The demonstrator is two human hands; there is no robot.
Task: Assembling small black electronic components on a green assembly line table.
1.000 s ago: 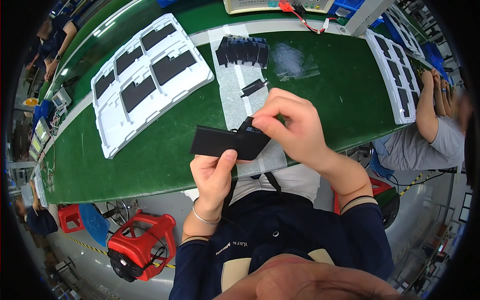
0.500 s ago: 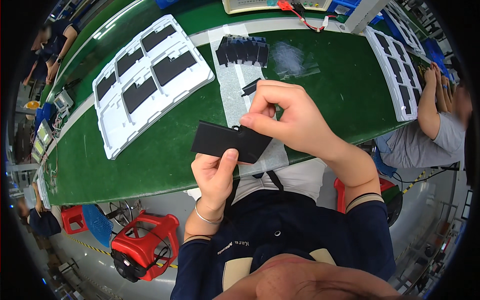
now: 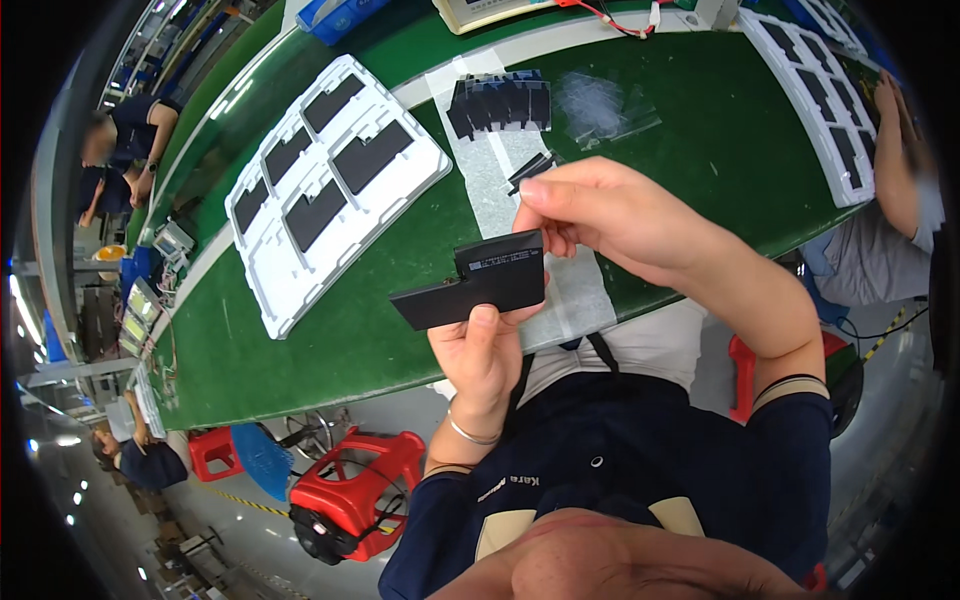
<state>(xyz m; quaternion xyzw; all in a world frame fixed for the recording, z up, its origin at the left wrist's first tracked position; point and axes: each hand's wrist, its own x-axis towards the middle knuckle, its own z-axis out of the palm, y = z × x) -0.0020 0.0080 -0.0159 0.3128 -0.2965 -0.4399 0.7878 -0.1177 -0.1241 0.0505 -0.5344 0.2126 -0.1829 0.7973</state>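
My left hand [image 3: 478,360] grips a thin black battery pack [image 3: 480,285] from below, thumb on its near face. The pack is held tilted above the table's front edge, with a step cut into its upper side and small pale print on the raised part. My right hand [image 3: 590,215] is closed at the pack's upper right corner, fingers curled in. Whether it pinches a small piece there is hidden. Just beyond its thumb lies a short black strip [image 3: 532,170] on the pale mat [image 3: 490,195]. Farther back, a row of black strips on clear film [image 3: 500,103] rests there.
A white tray [image 3: 268,290] with several black packs stands left on the green table [image 3: 390,365]. Crumpled clear film [image 3: 595,105] lies right of the strips. Another white tray [image 3: 850,175] is at far right, beside a co-worker's arm [image 3: 890,150]. Red stools [image 3: 350,490] stand below.
The pack has been turned, so its stepped side and printed face show. My right hand has moved from the notch to the pack's upper right corner. The whole view has shifted slightly.
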